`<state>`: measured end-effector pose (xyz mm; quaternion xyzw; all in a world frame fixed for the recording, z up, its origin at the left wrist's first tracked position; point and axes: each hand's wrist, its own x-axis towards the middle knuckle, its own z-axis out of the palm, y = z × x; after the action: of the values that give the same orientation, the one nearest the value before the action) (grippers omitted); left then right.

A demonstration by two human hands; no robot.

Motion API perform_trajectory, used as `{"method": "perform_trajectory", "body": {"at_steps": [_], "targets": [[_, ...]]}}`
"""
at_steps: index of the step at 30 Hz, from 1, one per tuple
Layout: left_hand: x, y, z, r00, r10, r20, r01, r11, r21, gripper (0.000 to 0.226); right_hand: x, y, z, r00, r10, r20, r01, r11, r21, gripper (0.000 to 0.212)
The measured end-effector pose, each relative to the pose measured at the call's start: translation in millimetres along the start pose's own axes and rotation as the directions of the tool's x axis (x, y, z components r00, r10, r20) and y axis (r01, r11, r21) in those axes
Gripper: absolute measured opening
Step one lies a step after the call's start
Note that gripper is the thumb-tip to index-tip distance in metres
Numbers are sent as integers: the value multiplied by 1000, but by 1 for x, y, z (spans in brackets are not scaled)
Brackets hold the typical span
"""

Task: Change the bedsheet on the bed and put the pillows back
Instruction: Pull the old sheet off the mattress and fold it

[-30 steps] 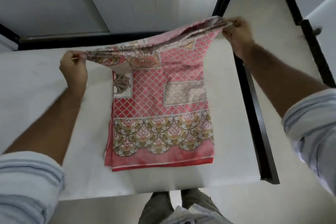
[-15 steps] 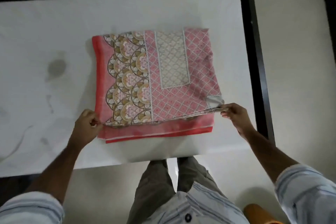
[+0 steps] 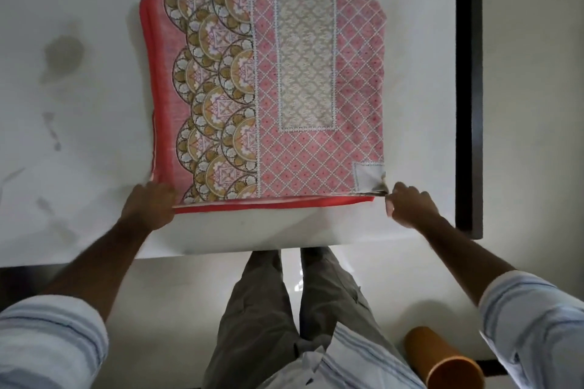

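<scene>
A folded pink and red patterned bedsheet point(image 3: 268, 95) lies flat as a square on the bare white mattress point(image 3: 79, 104). My left hand point(image 3: 150, 207) grips its near left corner. At the near right corner my right hand point(image 3: 407, 207) pinches the layered edges with curled fingers. No pillows are in view.
The black bed frame point(image 3: 469, 88) runs along the mattress's right side, with pale floor beyond it. Dark stains mark the mattress at the left. An orange tube point(image 3: 442, 360) lies on the floor by my right leg. I stand at the mattress's near edge.
The sheet's top half, held up in the air a second ago, has been folded down toward me onto the lower half. Both hands came down to the near corners.
</scene>
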<state>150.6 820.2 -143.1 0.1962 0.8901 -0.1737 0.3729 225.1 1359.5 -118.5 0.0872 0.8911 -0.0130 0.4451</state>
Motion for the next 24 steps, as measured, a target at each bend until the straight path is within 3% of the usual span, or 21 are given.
{"method": "perform_trajectory", "body": {"at_steps": [2, 4, 6, 8, 11, 14, 16, 20, 22, 24], "targets": [[8, 10, -14, 999, -19, -34, 21, 998, 61, 18, 8, -4, -15, 995, 9, -104, -22, 992, -125, 24], [25, 25, -33, 968, 40, -247, -45, 999, -15, 11, 24, -8, -30, 938, -10, -347, 43, 995, 88, 22], [48, 51, -49, 906, 147, -397, -191, 979, -73, 22, 47, -16, -36, 874, 10, -485, 138, 954, 268, 32], [72, 83, -58, 872, 237, -428, -300, 950, -86, 47, 68, -32, -34, 858, -53, -511, 196, 953, 231, 56], [97, 127, -42, 907, 234, -350, -269, 961, -54, 72, 91, -55, -2, 860, -310, -405, 321, 946, -43, 74], [111, 148, -17, 942, 177, -284, -215, 971, -107, 83, 106, -64, 29, 901, -361, -239, 321, 928, -189, 81], [116, 148, -24, 951, 179, -252, -213, 970, -116, 78, 111, -73, 22, 902, -349, -253, 316, 934, -165, 76], [144, 125, -60, 843, 201, -499, -251, 967, -35, 53, 135, -81, -40, 779, -408, -475, 396, 909, -131, 53], [177, 119, -89, 800, 157, -579, -234, 970, -60, 56, 169, -80, -75, 697, -423, -579, 412, 897, -159, 54], [214, 122, -122, 825, 119, -552, -207, 973, -98, 73, 209, -89, -105, 647, -516, -561, 470, 850, -239, 61]]}}
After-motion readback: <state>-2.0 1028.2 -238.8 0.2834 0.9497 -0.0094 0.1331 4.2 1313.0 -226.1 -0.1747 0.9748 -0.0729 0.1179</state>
